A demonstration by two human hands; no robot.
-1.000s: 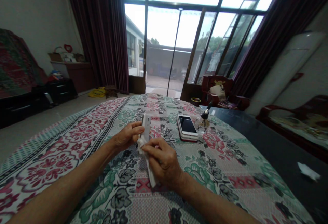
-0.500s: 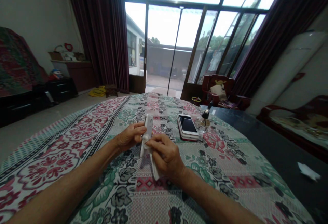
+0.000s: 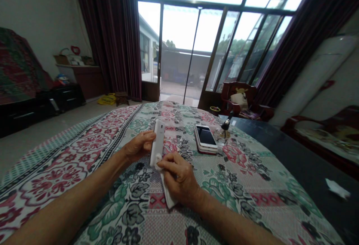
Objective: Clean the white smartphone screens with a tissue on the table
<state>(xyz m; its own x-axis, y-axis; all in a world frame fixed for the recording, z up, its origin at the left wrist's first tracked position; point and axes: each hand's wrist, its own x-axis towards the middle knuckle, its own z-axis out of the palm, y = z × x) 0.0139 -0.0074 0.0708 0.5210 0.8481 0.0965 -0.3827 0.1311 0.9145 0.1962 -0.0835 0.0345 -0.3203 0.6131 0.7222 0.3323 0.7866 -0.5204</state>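
My left hand grips a white smartphone by its left edge, fingers and thumb closed on it. The phone is held up at a tilt over the tablecloth, with its plain white back and small camera towards me. My right hand pinches a white cloth, one bunched end pressed against the lower part of the phone's back. The rest of the cloth hangs below the right fingers towards the table. Beyond the right hand lies a stack of phones, the top one white with a dark screen facing up.
A flowered tablecloth covers the table. Behind the phone stack stands a small dark object on a clear base. A crumpled white tissue lies on the dark surface at right. A wooden chair stands near the glass doors.
The phone has turned so that more of its back faces me. My right hand and the cloth have moved slightly down, still at the phone's lower end. The phone stack has not moved.
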